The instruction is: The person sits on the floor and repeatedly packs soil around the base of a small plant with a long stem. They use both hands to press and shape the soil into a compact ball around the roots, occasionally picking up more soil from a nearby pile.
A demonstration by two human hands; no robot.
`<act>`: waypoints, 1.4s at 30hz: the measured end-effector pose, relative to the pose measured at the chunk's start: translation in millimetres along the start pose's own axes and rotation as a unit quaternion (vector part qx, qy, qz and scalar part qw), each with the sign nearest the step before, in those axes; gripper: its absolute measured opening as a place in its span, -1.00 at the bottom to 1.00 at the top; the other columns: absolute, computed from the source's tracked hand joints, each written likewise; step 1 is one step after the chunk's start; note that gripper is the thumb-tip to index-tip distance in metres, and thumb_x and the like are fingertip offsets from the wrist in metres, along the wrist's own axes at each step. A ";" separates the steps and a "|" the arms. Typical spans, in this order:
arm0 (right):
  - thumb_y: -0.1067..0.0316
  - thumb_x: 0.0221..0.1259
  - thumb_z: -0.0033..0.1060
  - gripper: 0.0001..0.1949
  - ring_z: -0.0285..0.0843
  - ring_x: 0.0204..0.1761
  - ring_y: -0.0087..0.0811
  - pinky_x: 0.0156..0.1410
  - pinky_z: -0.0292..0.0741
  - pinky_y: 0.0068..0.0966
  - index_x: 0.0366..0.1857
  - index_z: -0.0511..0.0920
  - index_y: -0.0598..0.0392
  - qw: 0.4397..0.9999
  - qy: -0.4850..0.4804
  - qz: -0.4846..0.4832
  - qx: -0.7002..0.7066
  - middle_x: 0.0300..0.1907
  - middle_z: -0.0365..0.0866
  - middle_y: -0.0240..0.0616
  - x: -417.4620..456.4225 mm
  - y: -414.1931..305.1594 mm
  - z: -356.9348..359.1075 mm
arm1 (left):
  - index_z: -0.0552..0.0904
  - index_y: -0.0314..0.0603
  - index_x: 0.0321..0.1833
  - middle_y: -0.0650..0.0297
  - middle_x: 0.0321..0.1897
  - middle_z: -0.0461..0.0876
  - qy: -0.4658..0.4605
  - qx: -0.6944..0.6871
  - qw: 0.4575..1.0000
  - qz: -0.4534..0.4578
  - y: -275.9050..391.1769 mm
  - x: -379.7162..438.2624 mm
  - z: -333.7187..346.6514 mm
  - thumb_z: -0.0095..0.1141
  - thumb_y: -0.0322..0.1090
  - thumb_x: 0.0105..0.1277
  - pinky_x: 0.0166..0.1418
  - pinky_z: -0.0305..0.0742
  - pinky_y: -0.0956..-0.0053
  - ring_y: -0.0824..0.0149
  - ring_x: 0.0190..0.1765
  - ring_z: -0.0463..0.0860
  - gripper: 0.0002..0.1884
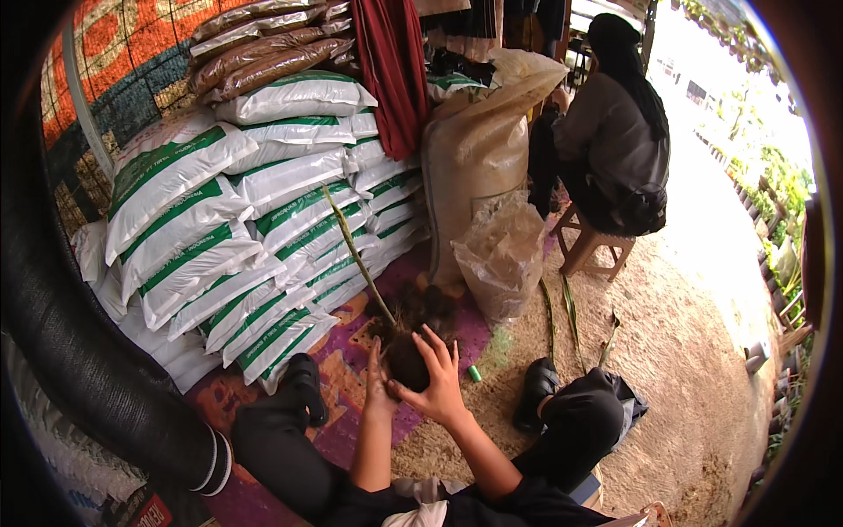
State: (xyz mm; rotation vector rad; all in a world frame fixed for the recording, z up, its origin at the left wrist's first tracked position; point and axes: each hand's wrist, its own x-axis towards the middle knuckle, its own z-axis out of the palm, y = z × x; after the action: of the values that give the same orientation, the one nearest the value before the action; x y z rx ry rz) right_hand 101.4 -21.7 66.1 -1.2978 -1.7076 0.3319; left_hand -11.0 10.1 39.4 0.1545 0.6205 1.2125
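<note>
Between my two palms sits a dark, rounded root ball (407,363) with fibrous roots on top. A long thin green-brown plant stem (355,253) rises from it, leaning up and to the left. My left hand (380,382) presses the ball's left side. Fingers spread, my right hand (438,383) cups it from the right and front. Just beyond lies a heap of dark soil or growing medium (431,308) on a purple patterned mat (471,323). Right of my right hand lies a small green cylindrical piece (474,373).
White and green plastic sacks (296,224) are stacked at left, brown bags (276,62) on top. A large woven sack (474,151) and an open clear plastic bag (504,263) stand ahead. A person (612,132) sits on a stool (596,244). Stems (571,316) lie near my right foot.
</note>
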 end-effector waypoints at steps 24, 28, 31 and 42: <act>0.22 -0.07 0.40 -0.36 0.26 0.31 0.03 0.38 0.18 -0.16 0.18 0.43 0.19 0.992 0.069 0.017 0.101 0.29 0.28 0.08 -2.5 12.3 13.7 | 0.60 -0.12 -0.05 0.20 -0.18 0.67 -0.045 0.006 0.999 0.007 -5.1 19.3 -5.9 -0.06 0.01 0.37 -0.03 0.61 0.33 0.23 -0.15 0.68 -0.63; 0.30 -0.17 0.47 -0.29 0.39 0.23 -0.12 0.30 0.34 -0.27 0.20 0.39 0.22 0.981 0.095 0.026 0.165 0.20 0.39 0.01 0.4 28.0 9.2 | 0.49 -0.19 0.16 0.15 0.09 0.55 -0.074 0.053 0.995 0.050 2.1 19.9 -4.2 -0.14 0.08 0.41 0.29 0.37 0.25 0.21 0.15 0.53 -0.50; 0.45 -0.11 0.46 -0.33 0.49 0.12 -0.32 0.24 0.43 -0.39 0.21 0.38 0.24 0.872 0.144 0.203 0.421 0.15 0.47 -0.10 -2.4 29.8 14.6 | 0.38 -0.25 0.29 0.11 0.21 0.46 -0.052 0.070 0.995 0.053 1.1 16.7 7.7 -0.26 0.08 0.45 0.42 0.19 0.27 0.22 0.27 0.41 -0.43; 0.13 0.03 0.30 -0.37 0.24 0.36 -0.05 0.48 -0.18 0.07 0.24 0.40 0.09 0.996 0.004 -0.073 0.049 0.27 0.38 -0.11 -8.6 11.6 20.4 | 0.53 -0.18 0.13 0.14 0.08 0.57 -0.157 -0.097 0.983 -0.012 -18.9 28.5 -37.6 -0.19 0.13 0.39 0.25 0.45 0.26 0.19 0.11 0.57 -0.46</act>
State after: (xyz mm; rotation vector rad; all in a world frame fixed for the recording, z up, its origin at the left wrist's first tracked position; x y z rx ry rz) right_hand 92.3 -18.2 43.1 -1.0969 -1.7466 0.3204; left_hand -9.2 21.2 -10.2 0.1702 0.2271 1.1873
